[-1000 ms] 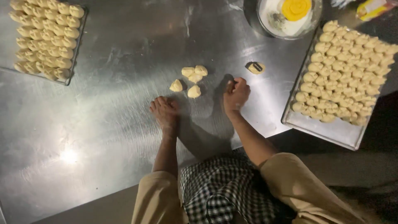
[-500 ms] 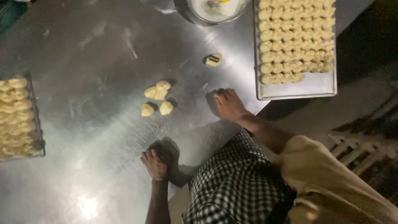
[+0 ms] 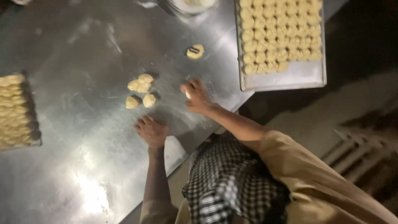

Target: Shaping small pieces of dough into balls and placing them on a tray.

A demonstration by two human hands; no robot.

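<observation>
My left hand (image 3: 151, 130) lies flat on the steel table (image 3: 83, 166), fingers apart and holding nothing, just below a small cluster of pale dough pieces (image 3: 141, 91). To its right, my right hand (image 3: 195, 97) has its fingers curled around a small pale dough piece at the fingertips, low over the table. A single flattened dough piece with a dark mark (image 3: 195, 51) lies beyond the right hand.
A metal tray (image 3: 290, 79) filled with rows of shaped dough pieces sits at the table's right edge. Another tray of dough pieces (image 3: 16, 108) is at the far left. A bowl (image 3: 190, 5) stands at the top edge. The floor lies to the right.
The view has shifted. My left hand has moved up the table toward the dough cluster. My right hand has moved left, off the table's edge, and its fingers have curled.
</observation>
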